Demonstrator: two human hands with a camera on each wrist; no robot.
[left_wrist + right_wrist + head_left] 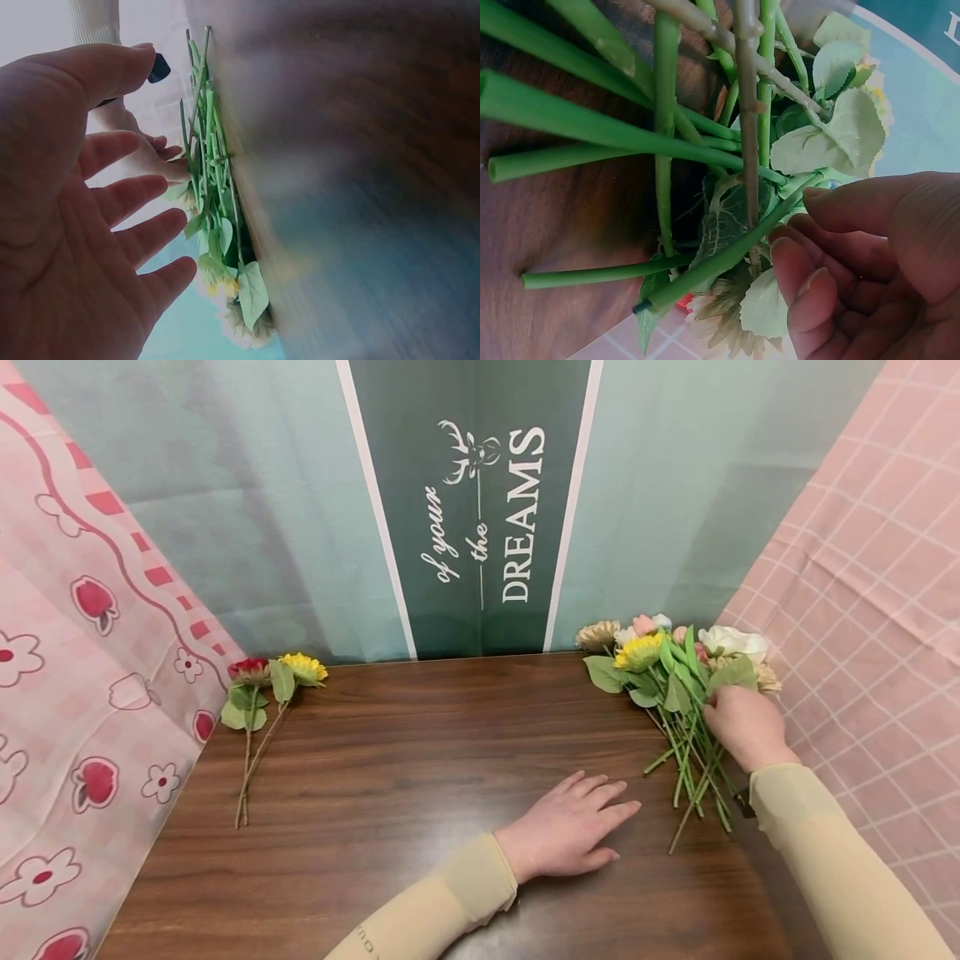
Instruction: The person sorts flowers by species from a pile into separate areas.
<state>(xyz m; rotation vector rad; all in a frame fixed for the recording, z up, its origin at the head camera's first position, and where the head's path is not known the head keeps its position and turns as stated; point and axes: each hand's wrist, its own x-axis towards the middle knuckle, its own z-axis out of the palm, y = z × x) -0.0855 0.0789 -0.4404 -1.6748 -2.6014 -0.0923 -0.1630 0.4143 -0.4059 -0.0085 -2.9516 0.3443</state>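
Observation:
A bunch of artificial flowers (pixel 675 681) lies at the table's far right, heads toward the backdrop, green stems (pixel 667 135) fanned toward me. My right hand (pixel 742 722) rests on the bunch's right side, and in the right wrist view its thumb and curled fingers (pixel 817 285) pinch one green stem among leaves. My left hand (pixel 573 827) lies flat on the wooden table (pixel 390 793), fingers spread and pointing at the stem ends, holding nothing. The left wrist view shows that open palm (pixel 75 225) near the bunch (pixel 214 210).
Two separate flowers, a red one (pixel 249 671) and a yellow one (pixel 305 668), lie side by side at the table's far left corner. Pink patterned cloths hang at both sides, and a green banner (pixel 480 510) stands behind.

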